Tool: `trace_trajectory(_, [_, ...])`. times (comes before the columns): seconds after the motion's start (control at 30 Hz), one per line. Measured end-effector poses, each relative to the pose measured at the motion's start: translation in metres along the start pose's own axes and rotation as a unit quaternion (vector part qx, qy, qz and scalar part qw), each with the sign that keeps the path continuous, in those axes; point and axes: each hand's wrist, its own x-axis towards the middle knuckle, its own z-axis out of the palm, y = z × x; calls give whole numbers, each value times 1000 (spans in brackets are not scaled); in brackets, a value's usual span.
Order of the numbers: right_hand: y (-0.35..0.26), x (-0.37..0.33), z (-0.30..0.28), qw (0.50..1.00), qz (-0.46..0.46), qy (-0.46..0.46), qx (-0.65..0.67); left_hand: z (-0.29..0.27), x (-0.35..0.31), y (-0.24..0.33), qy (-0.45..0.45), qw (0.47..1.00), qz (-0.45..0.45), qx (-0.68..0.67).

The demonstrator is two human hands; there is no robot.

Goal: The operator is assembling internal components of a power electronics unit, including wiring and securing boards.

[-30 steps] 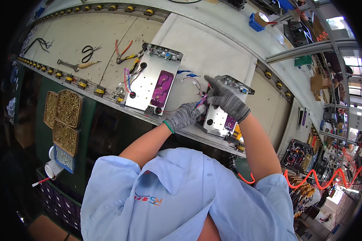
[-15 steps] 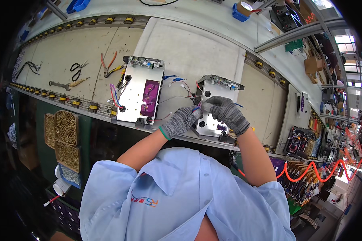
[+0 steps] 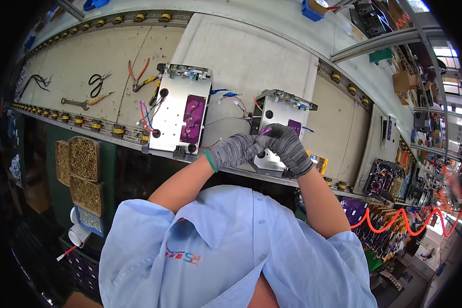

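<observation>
Over RH chassis [image 3: 278,117], L hand [image 3: 236,151] & R hand [image 3: 289,148] pinched on purple wire [image 3: 265,131], long axis approx. near-L to far-R

Roller tracks [image 3: 96,124], pliers [image 3: 135,82] and wrench [image 3: 74,102] show a workshop.

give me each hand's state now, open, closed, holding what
Left hand: closed; cannot tell what, if anything, it holds.
Right hand: closed, apparently on a purple piece.

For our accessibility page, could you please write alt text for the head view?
Gray-gloved left hand and right hand meet at a small purple piece over a metal chassis; a second chassis and orange-handled pliers lie farther left.
</observation>
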Motion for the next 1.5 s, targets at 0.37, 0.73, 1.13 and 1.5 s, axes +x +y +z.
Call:
trace_trajectory(0.37, [3,14,3,991,-100,87,29,7,0,2,222,965,54,-127])
trace_trajectory(0.73, [22,-3,-23,961,-46,101,-255,-1,48,-62,279,953,-112,-40])
trace_trajectory(1.13, [18,5,-21,929,-12,60,-364,-10,59,-61,127,967,-90,-202])
trace_trajectory(1.5, [18,7,-23,930,0,47,-366,-19,70,-50,77,957,-73,-271])
